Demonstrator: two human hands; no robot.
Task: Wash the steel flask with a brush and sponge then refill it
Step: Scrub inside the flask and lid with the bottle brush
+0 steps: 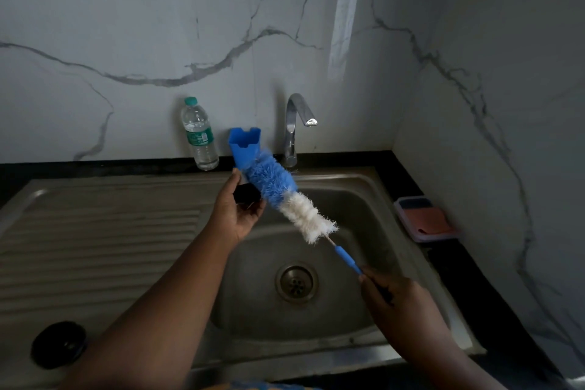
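Bristles, fluffy blue-white, on brush (291, 196) gripped by right hand (395, 298)

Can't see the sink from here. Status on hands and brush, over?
Right hand grips bottle brush handle over the sink. Left hand holds a dark object at the bristles. Tap not running. Nothing blocking.

The brush (286, 196) has blue and white bristles and a blue handle. The holder (244, 146) is blue. White marble wall (126, 25) shows grey veins. The bottle (199, 136) has a green cap. The tabletop (474, 263) is black.
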